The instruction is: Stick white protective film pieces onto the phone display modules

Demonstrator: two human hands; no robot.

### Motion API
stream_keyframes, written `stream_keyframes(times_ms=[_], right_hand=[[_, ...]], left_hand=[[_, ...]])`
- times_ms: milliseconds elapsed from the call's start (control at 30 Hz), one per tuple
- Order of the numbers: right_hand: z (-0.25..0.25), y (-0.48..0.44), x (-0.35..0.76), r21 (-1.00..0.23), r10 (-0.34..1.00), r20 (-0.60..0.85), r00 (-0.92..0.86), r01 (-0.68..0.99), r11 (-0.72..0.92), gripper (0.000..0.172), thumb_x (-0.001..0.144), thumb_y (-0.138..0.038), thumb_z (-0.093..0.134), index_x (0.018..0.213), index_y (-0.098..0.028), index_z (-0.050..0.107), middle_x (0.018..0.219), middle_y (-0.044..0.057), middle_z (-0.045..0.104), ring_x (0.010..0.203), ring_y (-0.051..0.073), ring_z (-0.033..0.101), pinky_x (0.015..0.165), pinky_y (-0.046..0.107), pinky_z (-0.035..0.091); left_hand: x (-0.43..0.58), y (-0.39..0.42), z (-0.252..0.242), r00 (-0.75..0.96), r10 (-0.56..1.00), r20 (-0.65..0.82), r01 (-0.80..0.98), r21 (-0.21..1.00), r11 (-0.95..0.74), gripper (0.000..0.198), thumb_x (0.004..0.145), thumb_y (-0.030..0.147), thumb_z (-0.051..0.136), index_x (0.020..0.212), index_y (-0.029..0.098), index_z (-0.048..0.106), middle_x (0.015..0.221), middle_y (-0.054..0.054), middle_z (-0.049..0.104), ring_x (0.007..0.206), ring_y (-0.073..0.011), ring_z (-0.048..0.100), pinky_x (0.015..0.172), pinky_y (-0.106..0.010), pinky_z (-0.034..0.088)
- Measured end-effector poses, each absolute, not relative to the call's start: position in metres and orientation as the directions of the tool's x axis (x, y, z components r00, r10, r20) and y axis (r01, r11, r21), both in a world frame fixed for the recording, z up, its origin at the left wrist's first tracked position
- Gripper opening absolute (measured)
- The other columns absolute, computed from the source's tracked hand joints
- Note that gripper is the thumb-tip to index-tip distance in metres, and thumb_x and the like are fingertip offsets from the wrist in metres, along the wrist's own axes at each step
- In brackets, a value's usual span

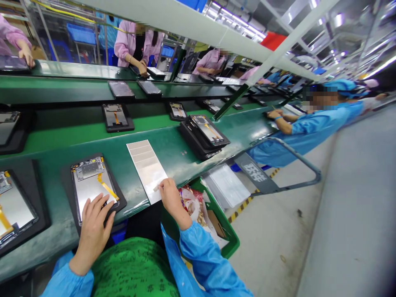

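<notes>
My left hand (95, 225) lies flat with fingers spread on the near corner of an open tablet back (93, 185) that rests in a black tray (66, 181) on the green bench. My right hand (169, 197) is closed in a pinch at the near end of a long silvery sheet of strips (145, 165), its fingertips on a small pale piece I cannot name. The sheet lies just right of the tablet.
Another tablet in a tray (15, 206) sits at the far left. A stack of trays with a tablet (204, 134) stands to the right. A green bin of scraps (229, 239) hangs below the bench edge. People in blue (309, 123) and pink (136, 43) work nearby.
</notes>
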State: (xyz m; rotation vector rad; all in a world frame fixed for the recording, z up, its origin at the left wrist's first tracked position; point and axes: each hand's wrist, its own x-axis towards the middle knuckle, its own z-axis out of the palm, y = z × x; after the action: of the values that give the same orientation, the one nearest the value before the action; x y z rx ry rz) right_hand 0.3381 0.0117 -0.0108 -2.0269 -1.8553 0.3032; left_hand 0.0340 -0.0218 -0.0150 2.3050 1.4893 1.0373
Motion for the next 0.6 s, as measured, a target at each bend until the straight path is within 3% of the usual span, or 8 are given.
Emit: stream_keyframes(times_ms=[300, 600], right_hand=[[-0.014, 0.017, 0.333, -0.404, 0.982, 0.097, 0.161, 0.908, -0.109, 0.014, 0.090, -0.011, 0.052, 0.081, -0.020, 0.056, 0.098, 0.009, 0.057, 0.100, 0.025, 0.054, 0.087, 0.036, 0.048], [-0.024, -0.005, 0.334, -0.394, 0.904, 0.425, -0.046, 0.890, 0.230, 0.020, 0.102, -0.015, 0.036, 0.094, -0.019, 0.054, 0.091, 0.009, 0.058, 0.087, 0.022, 0.054, 0.080, 0.036, 0.047]], left_hand=[[0.032, -0.021, -0.017, 0.304, 0.824, 0.478, 0.753, 0.409, -0.515, 0.030, 0.093, 0.019, 0.059, 0.122, 0.021, 0.061, 0.132, -0.012, 0.063, 0.132, -0.0330, 0.051, 0.115, -0.061, 0.032], [0.031, -0.022, -0.019, 0.314, 0.817, 0.484, 0.742, 0.412, -0.529, 0.033, 0.092, 0.017, 0.060, 0.125, 0.020, 0.060, 0.134, -0.013, 0.062, 0.133, -0.0327, 0.050, 0.115, -0.061, 0.033]])
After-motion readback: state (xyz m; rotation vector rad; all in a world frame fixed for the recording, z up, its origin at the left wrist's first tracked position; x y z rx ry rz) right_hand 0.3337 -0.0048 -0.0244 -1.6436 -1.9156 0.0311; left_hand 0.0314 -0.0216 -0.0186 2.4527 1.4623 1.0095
